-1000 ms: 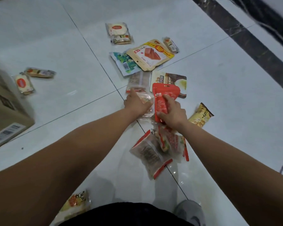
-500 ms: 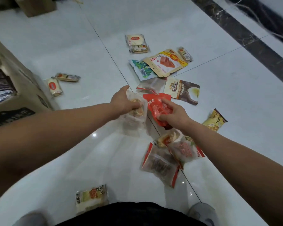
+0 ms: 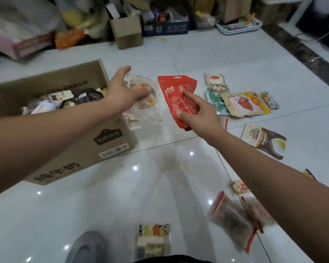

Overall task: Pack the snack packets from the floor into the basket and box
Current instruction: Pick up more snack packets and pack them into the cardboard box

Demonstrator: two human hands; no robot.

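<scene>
Box (image 3: pixel 46 82) now near lifted red packet (image 3: pixel 176 95).

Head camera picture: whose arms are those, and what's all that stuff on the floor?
There is no machine here. The camera sits on a person's head and looks down, so you see that person's own two arms reaching out. There is only this one view.

The left hand holds a clear packet with round snacks inside. It is beside an open cardboard box that already has packets in it. The right hand pinches a red pouch.

More snacks lie on the white tiled floor. There is a yellow pouch with a red picture, a brown-and-white packet and a clear packet with red edges. A striped packet lies near the person's grey shoe.
</scene>
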